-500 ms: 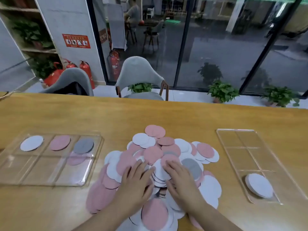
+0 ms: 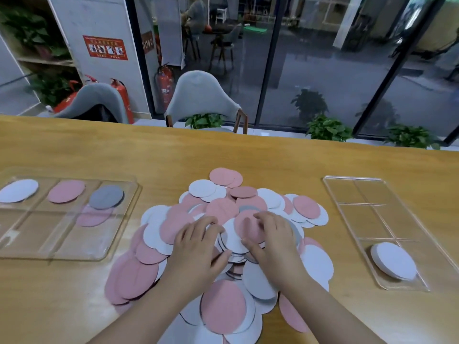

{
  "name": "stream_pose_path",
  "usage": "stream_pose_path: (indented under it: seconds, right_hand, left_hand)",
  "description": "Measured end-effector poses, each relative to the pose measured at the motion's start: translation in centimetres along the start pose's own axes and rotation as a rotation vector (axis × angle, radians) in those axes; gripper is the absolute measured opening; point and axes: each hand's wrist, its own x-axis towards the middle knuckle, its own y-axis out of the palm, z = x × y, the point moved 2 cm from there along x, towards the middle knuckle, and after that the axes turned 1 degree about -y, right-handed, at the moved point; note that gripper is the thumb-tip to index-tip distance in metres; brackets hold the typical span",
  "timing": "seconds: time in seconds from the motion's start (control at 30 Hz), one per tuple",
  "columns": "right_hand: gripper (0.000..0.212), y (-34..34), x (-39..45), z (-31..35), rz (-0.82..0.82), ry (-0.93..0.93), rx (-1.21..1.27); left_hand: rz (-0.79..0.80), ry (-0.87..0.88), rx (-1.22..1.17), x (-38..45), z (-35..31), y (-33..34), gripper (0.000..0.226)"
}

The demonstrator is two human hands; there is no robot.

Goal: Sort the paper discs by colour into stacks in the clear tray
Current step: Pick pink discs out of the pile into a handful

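A: Hands first. What's the left hand [image 2: 198,249] doing?

B: Palm down on the disc pile [image 2: 223,244], fingers curled, tips dug into the discs near pile centre. Thumb sits lower, against the edge of a few white discs. Can't tell if it's actually pinching one or just pressing.

A: Right hand [image 2: 273,244]?

B: Just beside the left, at its 3 o'clock. Fingers bent over a pink disc [image 2: 248,229] on top of the pile; thumb at the near edge of the white disc under it. Looks like a grip on that pink one, but blur makes it iffy.

A: Pile itself?

B: Loose heap of pink, white & a few grey paper discs, mid-table [image 2: 248,155], overlapping every which way. Big pink disc [image 2: 223,309] lies at 6 o'clock of the hands, between the forearms.

A: Trays?

B: Left clear tray [image 2: 119,244] at 9 o'clock of the pile, w/ dividers. Far row holds a white disc [image 2: 18,191], pink disc [image 2: 65,191] and grey disc [image 2: 106,196], one per compartment. Another pink one [image 2: 93,217] overlaps the divider below the grey. Right clear tray [image 2: 347,192] at 3 o'clock; white stack [image 2: 393,260] in its nearest compartment.

A: Beyond the table?

B: Grey chair [image 2: 201,95] at 12 o'clock, second grey chair [image 2: 99,100] at 11, red extinguishers [image 2: 165,83] by the glass wall.
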Motion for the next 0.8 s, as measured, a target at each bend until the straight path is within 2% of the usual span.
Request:
stream_pose_path:
  seconds: [0.13, 0.23, 0.4, 0.5, 0.6, 0.73, 0.8]
  right_hand:
    - [0.059, -0.1, -0.5, 0.1, -0.144, -0.046, 0.121]
    - [0.060, 0.1, -0.8, 0.4, -0.249, -0.104, 0.157]
    - [0.047, 0.5, -1.3, 0.4, -0.394, -0.208, 0.178]
    - [0.041, 0.5, -2.1, 1.7, -0.322, -0.227, 0.313]
    - [0.033, 0.9, -3.5, 3.3, -0.273, -0.251, 0.391]
    - [0.032, 1.4, -5.7, 4.7, -0.216, -0.258, 0.393]
    - [0.037, 1.2, -6.7, 4.8, -0.186, -0.260, 0.360]
  left_hand:
    - [0.042, -0.029, -0.006, 0.0, 0.2, 0.3, 0.039]
    - [0.042, -0.020, -0.020, -0.1, 0.2, 0.3, 0.051]
    - [0.058, -0.003, -0.044, -0.1, -0.3, -0.3, 0.066]
    - [0.046, -0.024, -0.167, -0.3, -0.8, -1.4, 0.051]
    - [-0.051, -0.014, -0.256, -1.1, -2.2, -3.2, 0.043]
    - [-0.130, -0.080, -0.514, -3.2, -3.3, -5.1, 0.011]
    - [-0.163, -0.096, -0.512, -4.1, -3.0, -5.5, 0.016]
